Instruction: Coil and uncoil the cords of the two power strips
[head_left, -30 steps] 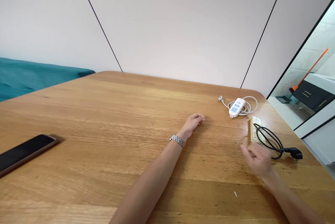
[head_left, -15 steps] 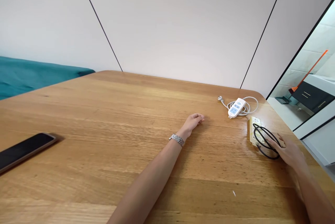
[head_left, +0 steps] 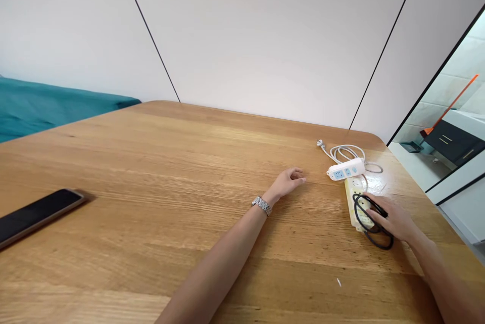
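Observation:
At the right of the wooden table, my right hand (head_left: 390, 217) has its fingers around a coiled black cable (head_left: 379, 244), which lies over a yellowed power strip (head_left: 352, 202). Just behind, a white power strip (head_left: 346, 169) with blue socket faces lies crosswise, touching the yellowed strip's far end. Its white cord (head_left: 335, 149) is looped behind it, and the plug points left. My left hand (head_left: 290, 181), with a metal watch on the wrist, rests near the table's middle, fingers loosely apart and holding nothing.
A dark-screened phone (head_left: 38, 213) lies on the wooden table (head_left: 170, 177) at the left. A small white scrap (head_left: 339, 282) is near the front. Teal fabric (head_left: 56, 106) is beyond the left edge. A white wall stands behind, and an orange broom (head_left: 454, 99) shows through the opening at right.
The yellowed strip and black cable have moved left and nearer with my right hand, which now grips the cable. The white strip has turned crosswise. My left hand has shifted slightly right and its fingers have opened.

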